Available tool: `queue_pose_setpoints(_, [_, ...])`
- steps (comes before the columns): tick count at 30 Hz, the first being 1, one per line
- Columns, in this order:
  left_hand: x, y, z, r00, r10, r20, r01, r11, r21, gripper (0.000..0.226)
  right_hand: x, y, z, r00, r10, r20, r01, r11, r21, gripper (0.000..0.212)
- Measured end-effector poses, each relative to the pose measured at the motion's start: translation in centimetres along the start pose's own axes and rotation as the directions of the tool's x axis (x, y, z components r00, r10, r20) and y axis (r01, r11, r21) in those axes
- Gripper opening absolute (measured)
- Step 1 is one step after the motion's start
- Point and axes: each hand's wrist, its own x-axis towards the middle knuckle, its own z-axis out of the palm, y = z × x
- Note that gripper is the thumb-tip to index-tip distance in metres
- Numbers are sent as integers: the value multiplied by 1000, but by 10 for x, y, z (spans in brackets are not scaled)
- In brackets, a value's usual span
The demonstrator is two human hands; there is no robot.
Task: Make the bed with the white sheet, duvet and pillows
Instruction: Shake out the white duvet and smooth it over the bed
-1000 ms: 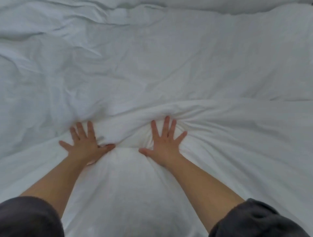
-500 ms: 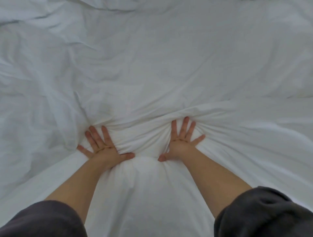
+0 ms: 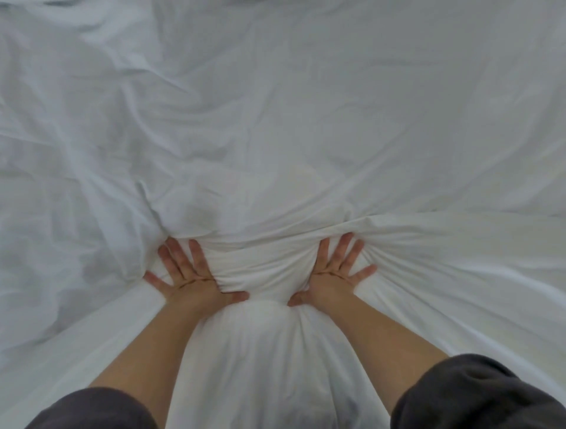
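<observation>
White bedding fills the whole head view. A brighter white layer, the duvet [image 3: 444, 275], covers the near part, and its bunched far edge runs across the middle. Beyond it lies the creased white sheet [image 3: 306, 107]. My left hand [image 3: 190, 275] presses flat on the duvet with fingers spread and straight. My right hand [image 3: 333, 272] does the same a little to the right. Between the two hands the cloth is gathered into a puffy ridge of folds. No pillows are in view.
Dark sleeves [image 3: 477, 395] frame the bottom corners. Deep wrinkles cross the sheet at the left [image 3: 76, 183]. A further fold of white cloth shows along the top edge [image 3: 275, 3].
Both hands have slid forward across the bed and moved wider apart, pushing the duvet edge ahead. The folds between them have bunched up more.
</observation>
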Motion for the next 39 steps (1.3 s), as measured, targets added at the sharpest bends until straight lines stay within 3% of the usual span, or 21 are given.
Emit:
queue_pose_setpoints(10, [0,5,-2,1000,-1,-6,1,1000,16,156,-2,-1,-2,998,18,-55,-17,1000,7,158])
queue_pose_setpoints(26, [4,-13,14,947,231,-221,-227,973,45,154,-5,2,20,943,-58,-329,40,997,-63,159])
queue_pose_setpoints(29, [1,-19,20,901,303,-312,-284,953,106,148,-7,5,30,902,-88,-422,62,995,-73,157])
queue_pose_setpoints(35, [-11,-77,35,690,526,-498,-386,848,362,99,-19,18,52,823,-84,-562,57,996,-64,125])
queue_pose_setpoints(39, [-30,-135,50,668,507,-545,-335,859,388,85,-36,8,80,789,-61,-612,99,995,29,97])
